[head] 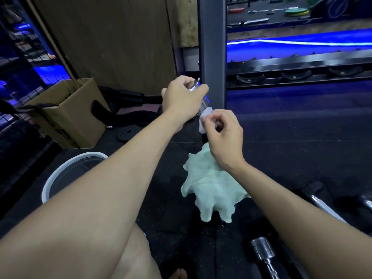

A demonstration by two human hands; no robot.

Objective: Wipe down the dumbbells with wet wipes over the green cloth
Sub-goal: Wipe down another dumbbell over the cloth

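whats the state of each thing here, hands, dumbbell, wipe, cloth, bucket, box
left hand: grips the top of the chrome dumbbell
right hand: pinches the white wipe
chrome dumbbell: held up, tilted
white wipe: crumpled, against the dumbbell
green cloth: crumpled on the floor beneath
white bucket: upright, open
cardboard box: open on top

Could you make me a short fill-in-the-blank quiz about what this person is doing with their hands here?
1. The left hand grips the upper end of a chrome ____.
2. The right hand pinches a white ____ against that shiny metal.
3. Below the hands, a crumpled cloth of ____ colour lies on the dark floor.
4. At the lower left stands a white ____ with a round rim.

Missing words: dumbbell; wet wipe; green; bucket
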